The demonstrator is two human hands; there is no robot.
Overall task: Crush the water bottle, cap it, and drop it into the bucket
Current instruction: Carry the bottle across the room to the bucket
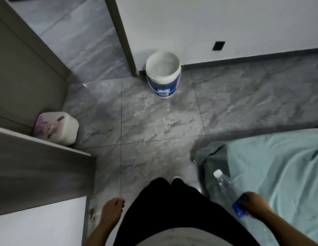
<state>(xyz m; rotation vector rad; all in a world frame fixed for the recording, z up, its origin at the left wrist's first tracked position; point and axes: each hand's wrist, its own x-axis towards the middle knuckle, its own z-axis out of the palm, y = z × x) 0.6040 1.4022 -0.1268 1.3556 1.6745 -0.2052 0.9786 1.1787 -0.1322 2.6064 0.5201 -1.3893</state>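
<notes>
**Head view: bottle in the right hand, neck aimed toward the bucket ahead**

The left hand (113, 209) hangs empty beside the dark trousers, fingers loosely curled and holding nothing. Ahead on the floor, against the wall by the door frame, stands the white bucket (162, 75), open-mouthed and well apart from both hands. Further right, the right hand (256, 204) grips the water bottle (227, 190) around its blue label, over the near edge of the bed (282, 166). The bottle's long axis runs from lower right up to upper left, white cap (217, 173) leading and pointing roughly toward the bucket. The body looks uncrushed, so the squeeze is likely first; the free left hand lies across the legs from the bottle.
</notes>
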